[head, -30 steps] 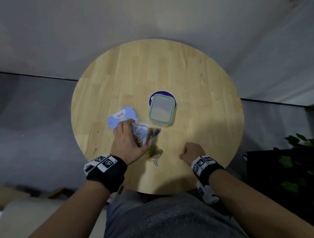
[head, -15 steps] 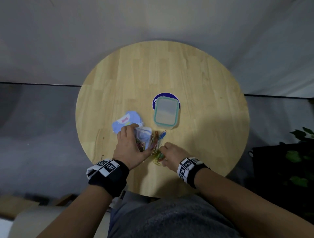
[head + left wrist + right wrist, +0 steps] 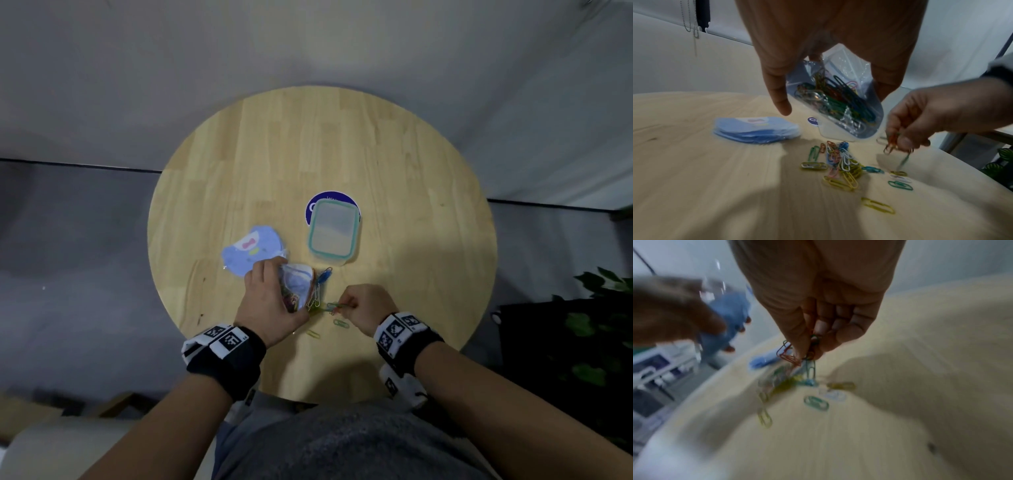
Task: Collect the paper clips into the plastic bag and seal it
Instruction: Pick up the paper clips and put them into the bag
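My left hand (image 3: 270,301) holds a clear plastic bag (image 3: 297,284) just above the round wooden table (image 3: 239,171). Several coloured paper clips lie inside the plastic bag (image 3: 838,100), which hangs between the fingers of my left hand (image 3: 830,68). My right hand (image 3: 359,308) pinches a few paper clips (image 3: 797,356) lifted off the table, to the right of the bag. In the left wrist view this right hand (image 3: 906,136) is beside the bag's lower end. A loose pile of paper clips (image 3: 840,160) lies on the table below the bag, with stray clips (image 3: 339,322) nearer me.
A lidded plastic container (image 3: 334,231) stands on a dark blue round disc (image 3: 329,198) at mid-table. A stack of pale blue cards (image 3: 251,250) lies left of the bag. A green plant (image 3: 603,329) is off the table's right edge.
My right hand came in from the right front of the table to the pile and has lifted a few clips. My left hand has stayed on the bag.
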`<state>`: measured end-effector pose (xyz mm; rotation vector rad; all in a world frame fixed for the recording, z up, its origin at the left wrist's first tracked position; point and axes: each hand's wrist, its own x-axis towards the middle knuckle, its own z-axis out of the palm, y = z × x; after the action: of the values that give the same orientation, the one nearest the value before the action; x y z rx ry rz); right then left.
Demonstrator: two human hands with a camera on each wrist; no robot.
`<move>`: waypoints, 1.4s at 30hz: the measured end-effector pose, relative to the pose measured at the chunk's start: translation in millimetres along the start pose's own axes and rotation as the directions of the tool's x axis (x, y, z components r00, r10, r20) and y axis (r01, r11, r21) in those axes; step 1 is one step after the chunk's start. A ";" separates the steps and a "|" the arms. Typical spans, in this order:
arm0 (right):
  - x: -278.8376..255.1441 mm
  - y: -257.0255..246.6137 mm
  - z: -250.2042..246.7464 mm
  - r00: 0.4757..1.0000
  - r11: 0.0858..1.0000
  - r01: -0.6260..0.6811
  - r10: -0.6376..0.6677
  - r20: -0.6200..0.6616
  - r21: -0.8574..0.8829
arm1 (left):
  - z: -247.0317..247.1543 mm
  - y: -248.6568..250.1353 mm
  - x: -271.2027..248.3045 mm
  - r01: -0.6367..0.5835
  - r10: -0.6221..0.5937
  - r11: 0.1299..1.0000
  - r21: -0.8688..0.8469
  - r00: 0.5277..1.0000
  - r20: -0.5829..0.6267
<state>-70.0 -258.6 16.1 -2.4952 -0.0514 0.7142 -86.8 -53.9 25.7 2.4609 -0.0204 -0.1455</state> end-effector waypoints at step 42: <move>-4.2 -44.9 -83.0 0.990 0.824 0.135 -0.085 -0.115 0.550 | 16.7 61.4 8.2 -0.030 0.011 0.971 -0.239 0.997 -0.083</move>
<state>-27.2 -261.6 100.3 -1.9350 0.0409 0.4825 -79.1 -112.6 50.4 2.2221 0.0068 -0.0364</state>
